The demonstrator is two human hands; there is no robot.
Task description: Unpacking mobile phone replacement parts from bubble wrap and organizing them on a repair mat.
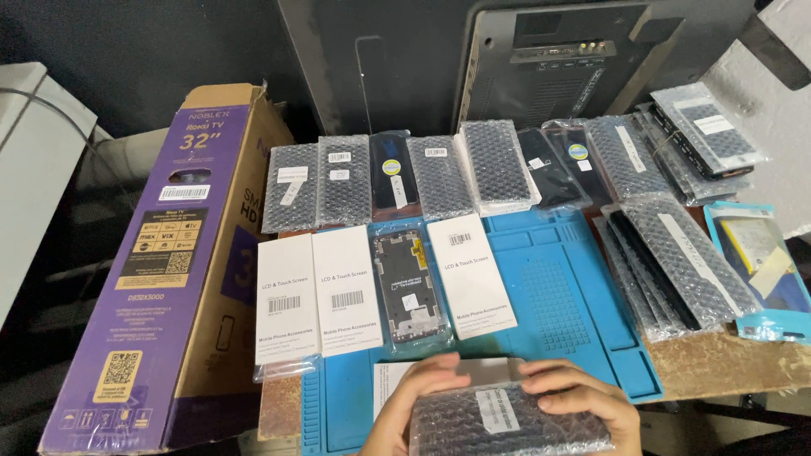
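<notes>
A tall purple cardboard box [160,279] leans at the far left of the surface [718,363]. Beside it, white flat boxes [317,291] and a bare phone screen [410,287] lie on a blue work mat [574,312], with bubble-wrapped packs [439,176] ranged behind. At the near edge, the left hand [414,405] and right hand [591,401] clasp a bubble-wrapped pack [507,422], fingers [557,390] curled over its top.

Head camera, looking steeply down, close over blue mat [574,312].
</notes>
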